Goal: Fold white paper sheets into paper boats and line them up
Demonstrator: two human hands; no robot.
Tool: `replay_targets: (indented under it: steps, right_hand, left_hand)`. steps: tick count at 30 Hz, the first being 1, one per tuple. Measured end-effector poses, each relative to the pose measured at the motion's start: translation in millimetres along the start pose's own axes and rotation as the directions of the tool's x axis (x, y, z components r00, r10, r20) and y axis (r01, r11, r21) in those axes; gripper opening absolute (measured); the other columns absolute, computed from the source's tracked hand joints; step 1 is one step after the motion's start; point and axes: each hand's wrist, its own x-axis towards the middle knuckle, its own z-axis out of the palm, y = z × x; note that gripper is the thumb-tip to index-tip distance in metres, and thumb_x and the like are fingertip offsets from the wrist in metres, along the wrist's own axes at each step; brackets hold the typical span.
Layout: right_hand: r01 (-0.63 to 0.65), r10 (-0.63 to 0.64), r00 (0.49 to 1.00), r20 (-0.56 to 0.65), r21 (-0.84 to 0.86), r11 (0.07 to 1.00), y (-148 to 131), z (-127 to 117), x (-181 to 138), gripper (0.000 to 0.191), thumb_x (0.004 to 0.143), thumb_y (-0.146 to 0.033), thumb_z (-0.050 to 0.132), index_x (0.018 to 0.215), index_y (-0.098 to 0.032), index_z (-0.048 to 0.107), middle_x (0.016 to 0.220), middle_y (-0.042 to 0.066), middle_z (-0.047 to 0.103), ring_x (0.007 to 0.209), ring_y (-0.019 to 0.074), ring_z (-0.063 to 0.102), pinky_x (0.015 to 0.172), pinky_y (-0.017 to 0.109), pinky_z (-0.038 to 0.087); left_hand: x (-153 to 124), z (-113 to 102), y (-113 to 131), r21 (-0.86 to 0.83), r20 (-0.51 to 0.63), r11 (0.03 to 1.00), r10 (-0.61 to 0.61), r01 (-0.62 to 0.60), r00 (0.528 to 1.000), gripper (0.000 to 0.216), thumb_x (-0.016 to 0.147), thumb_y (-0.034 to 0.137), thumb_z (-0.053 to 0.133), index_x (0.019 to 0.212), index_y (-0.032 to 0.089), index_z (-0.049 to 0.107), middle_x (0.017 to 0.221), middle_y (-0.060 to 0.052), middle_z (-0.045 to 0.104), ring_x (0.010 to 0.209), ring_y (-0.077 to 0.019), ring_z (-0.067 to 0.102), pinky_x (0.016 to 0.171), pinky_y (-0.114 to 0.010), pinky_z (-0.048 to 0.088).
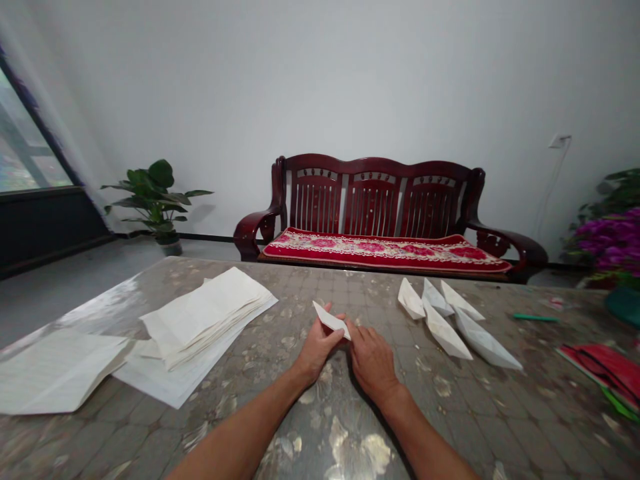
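A small piece of folded white paper (331, 319) is held just above the table, tilted down toward the right. My left hand (319, 348) grips it from below, thumb on its near face. At its right end, the fingers of my right hand (371, 357) are closed against the paper's edge; the right fingertips are partly hidden. To the right of my hands lie several folded paper boats (447, 331), grouped close together with their points facing away and toward me.
Stacked white paper sheets (210, 313) lie on the left of the patterned table (280, 427), with more folded sheets (55, 370) nearer the edge. On the right are a green pen (535, 318) and a red item (607, 373). Beyond stands a wooden bench (375, 207).
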Motion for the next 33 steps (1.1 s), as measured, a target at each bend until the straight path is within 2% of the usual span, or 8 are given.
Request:
replay_targets:
  steps: [2,6,13,22,25,28,33]
  right_hand:
    - [0.002,-0.002,1.000,0.016,0.012,1.000,0,1,0,0.040,0.096,-0.016,0.045,0.134,-0.018,0.055,0.104,0.009,0.069,0.094,0.0212,0.062,0.079,0.031,0.044]
    - [0.004,-0.006,1.000,0.031,0.040,0.999,0,1,-1,0.040,0.098,-0.018,0.043,0.136,-0.017,0.053,0.106,0.009,0.069,0.096,0.0213,0.061,0.081,0.032,0.044]
    - [0.009,-0.012,0.999,0.043,0.064,0.998,1,1,-1,0.039,0.099,-0.020,0.041,0.135,-0.016,0.053,0.106,0.009,0.069,0.096,0.0214,0.061,0.082,0.032,0.045]
    - [0.029,-0.032,0.998,0.048,0.067,0.997,1,1,-1,0.039,0.097,-0.018,0.042,0.135,-0.015,0.052,0.105,0.010,0.068,0.096,0.0219,0.060,0.083,0.032,0.044]
    - [0.042,-0.046,0.998,0.052,0.085,0.995,1,-2,-1,0.039,0.100,-0.025,0.042,0.136,-0.014,0.051,0.107,0.010,0.068,0.097,0.0225,0.059,0.084,0.032,0.044]
    - [0.044,-0.048,0.998,0.050,0.090,0.995,0,-5,-1,0.040,0.101,-0.030,0.041,0.135,-0.014,0.052,0.107,0.010,0.068,0.098,0.0225,0.059,0.086,0.033,0.044]
    - [0.014,-0.016,0.999,0.051,0.043,0.999,-3,-8,1,0.041,0.100,-0.028,0.043,0.137,-0.014,0.052,0.104,0.010,0.070,0.097,0.0226,0.060,0.085,0.033,0.043]
  left_hand:
    - [1,-3,-1,0.025,0.029,0.999,0.023,-0.024,0.999,0.097,0.067,0.034,0.083,0.148,0.015,0.033,0.129,-0.015,0.063,0.110,-0.0241,0.064,0.101,-0.038,0.049]
    - [2,-6,0,0.063,0.092,0.997,0.028,-0.034,0.995,0.103,0.068,0.034,0.082,0.152,0.014,0.026,0.133,-0.017,0.061,0.115,-0.0257,0.062,0.107,-0.040,0.043]
    - [-1,-6,7,0.053,0.143,0.998,0.007,-0.015,0.990,0.103,0.066,0.031,0.082,0.152,0.015,0.027,0.133,-0.016,0.061,0.117,-0.0256,0.061,0.107,-0.039,0.043]
    - [-5,-1,13,0.070,0.121,0.998,-0.010,0.002,0.993,0.094,0.068,0.028,0.078,0.150,0.016,0.034,0.133,-0.015,0.061,0.117,-0.0258,0.060,0.106,-0.039,0.043]
    - [-6,0,16,0.072,0.116,0.997,-0.016,0.007,0.993,0.092,0.065,0.022,0.076,0.148,0.016,0.037,0.131,-0.013,0.063,0.116,-0.0255,0.060,0.105,-0.037,0.043]
    - [-7,2,17,0.066,0.091,0.998,-0.030,0.024,0.995,0.088,0.064,0.018,0.073,0.146,0.018,0.041,0.128,-0.010,0.065,0.115,-0.0249,0.061,0.105,-0.037,0.043]
    - [-8,5,13,0.049,0.037,0.998,-0.033,0.031,0.999,0.077,0.068,0.017,0.066,0.143,0.021,0.045,0.125,-0.007,0.067,0.113,-0.0244,0.061,0.105,-0.038,0.042]
